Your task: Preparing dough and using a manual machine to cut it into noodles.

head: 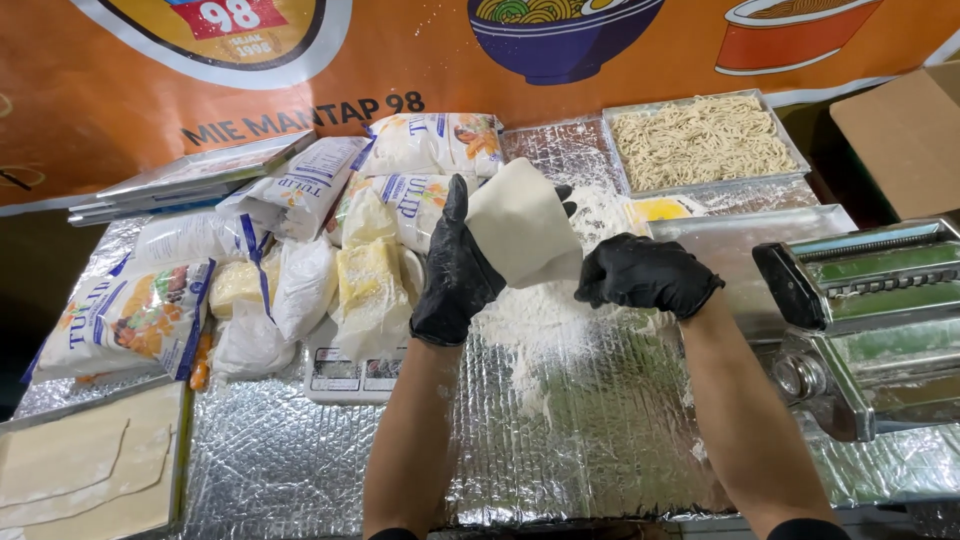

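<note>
Both my hands wear black gloves. My left hand [455, 270] holds up a pale, flat sheet of dough [520, 222], fingers spread behind it. My right hand [645, 275] grips the lower right edge of the same sheet. The sheet hangs above a heap of white flour [540, 320] scattered on the silver foil-covered table [300, 460]. The far corner of the dough hides some fingertips of my left hand.
A metal pasta machine [860, 320] stands at the right. A tray of cut noodles [703, 140] sits at the back. Flour bags [125, 318] and plastic bags lie left, with a small scale [350, 378]. A tray of dough sheets [90, 470] rests at the front left. A cardboard box [905, 135] is at the far right.
</note>
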